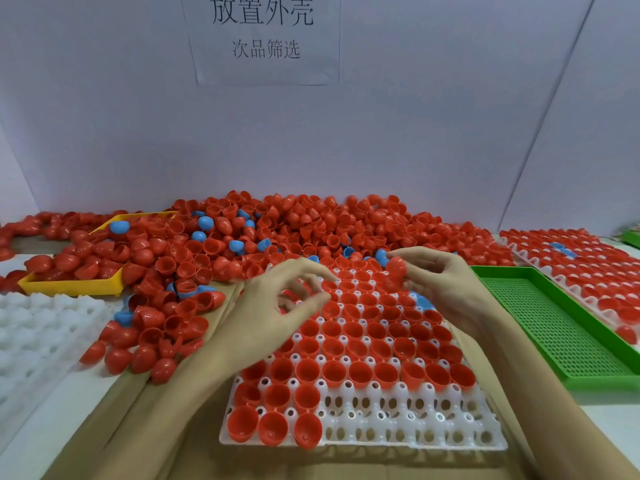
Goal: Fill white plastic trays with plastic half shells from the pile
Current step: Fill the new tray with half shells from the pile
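Right hand: the right hand (440,282) was over the far end of the white tray (415,441). Its fingers pinched one red half shell (396,268).
Left hand: the left hand (277,306) hung over the left side of the tray. Its fingers were curled in. It was too blurry to tell if it held a shell.
White tray: it lay on the table (606,414) right in front of the person, on a brown sheet (145,427). Most cups had a red shell, open side up. The near rows on the right still had bare holes.
Pile: the big pile (277,230) of red shells lay just behind the tray and spilled down its left side. A few blue shells (205,223) were mixed in.
Other things: a yellow tray (69,285) sat in the pile on the left. An empty white tray (34,327) lay beside it. A green tray (554,327) lay on the right, and past it a full tray (571,261).
What could go wrong: I think the pinched shell could slip, because it looked smooth and round. It might then roll or land upside down.
Another worry: a blue shell (423,301) sat in the tray near the right hand, so colours could get mixed.
Last worry: a sleeve or arm could bump shells by the left edge into the filled cups.
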`<state>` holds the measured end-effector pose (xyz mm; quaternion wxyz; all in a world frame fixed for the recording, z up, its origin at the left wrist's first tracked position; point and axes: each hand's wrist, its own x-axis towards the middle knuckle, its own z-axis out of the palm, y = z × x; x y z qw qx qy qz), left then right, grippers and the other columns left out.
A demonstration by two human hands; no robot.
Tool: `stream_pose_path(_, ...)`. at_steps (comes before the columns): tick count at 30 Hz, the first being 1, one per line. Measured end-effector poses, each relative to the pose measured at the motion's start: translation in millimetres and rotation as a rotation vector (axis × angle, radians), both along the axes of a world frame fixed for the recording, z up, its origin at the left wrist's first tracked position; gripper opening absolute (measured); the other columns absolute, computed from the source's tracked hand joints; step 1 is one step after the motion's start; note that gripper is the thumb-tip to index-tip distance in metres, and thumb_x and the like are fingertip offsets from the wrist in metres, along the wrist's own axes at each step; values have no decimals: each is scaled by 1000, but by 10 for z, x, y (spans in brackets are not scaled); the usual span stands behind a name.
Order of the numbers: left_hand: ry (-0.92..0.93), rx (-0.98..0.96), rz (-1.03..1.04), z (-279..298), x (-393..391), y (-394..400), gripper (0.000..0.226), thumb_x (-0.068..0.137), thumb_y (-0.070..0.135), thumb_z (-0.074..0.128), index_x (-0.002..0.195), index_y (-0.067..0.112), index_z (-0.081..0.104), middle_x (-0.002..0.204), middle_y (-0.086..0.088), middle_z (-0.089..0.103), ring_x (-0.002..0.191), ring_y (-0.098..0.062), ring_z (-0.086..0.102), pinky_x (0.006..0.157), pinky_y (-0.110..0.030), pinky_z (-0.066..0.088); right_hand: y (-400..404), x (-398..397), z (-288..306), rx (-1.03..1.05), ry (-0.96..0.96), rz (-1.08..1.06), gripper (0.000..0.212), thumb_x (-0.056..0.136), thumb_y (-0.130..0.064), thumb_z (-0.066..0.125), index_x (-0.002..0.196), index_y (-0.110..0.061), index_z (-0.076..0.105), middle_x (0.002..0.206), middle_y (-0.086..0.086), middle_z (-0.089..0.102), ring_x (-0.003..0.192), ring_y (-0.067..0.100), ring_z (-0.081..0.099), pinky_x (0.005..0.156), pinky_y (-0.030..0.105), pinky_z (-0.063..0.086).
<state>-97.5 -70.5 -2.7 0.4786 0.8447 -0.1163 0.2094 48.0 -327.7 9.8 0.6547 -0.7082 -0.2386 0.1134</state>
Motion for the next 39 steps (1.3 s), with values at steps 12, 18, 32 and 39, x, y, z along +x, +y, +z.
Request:
stream_pose_path(12, 125, -148, -120, -112, -19, -311, 26, 87, 23, 83, 109, 32, 73, 113, 13, 73, 103, -7, 73, 90, -19, 56, 344, -334, -40, -118, -158, 183, 13, 95, 7, 67, 99, -4, 61, 88, 13, 68, 72, 20, 68, 75, 32, 59)
stream_pose_path(18, 274, -514, -158, -68, -6, -271, 19, 97, 14, 69, 116, 11, 65, 105, -4, 78, 95, -25, 78, 86, -24, 60, 322, -426, 13, -240, -347, 243, 12, 101, -13, 69, 112, -12, 72, 99, 2, 75, 85, 22, 73, 81, 33, 61)
stream_pose_path(32, 276, -300, -180, -45, 9, -176, 26, 90, 24, 79, 113, 26, 67, 105, -2, 76, 84, -24, 78, 85, -30, 61, 324, -428, -13, -353, -494, 105, 9, 89, -28, 82, 82, -26, 76, 90, 0, 64, 75, 19, 61, 68, 23, 51)
stream_pose_path(39, 367, -549, -134, -72, 32, -164, 45, 100, 56, 57, 90, 16, 75, 78, -7, 69, 64, -16, 62, 55, -19, 48, 348, -539, 48, -227, -466, 173, 15, 98, -30, 70, 97, -15, 70, 86, -1, 69, 76, 15, 69, 69, 32, 58)
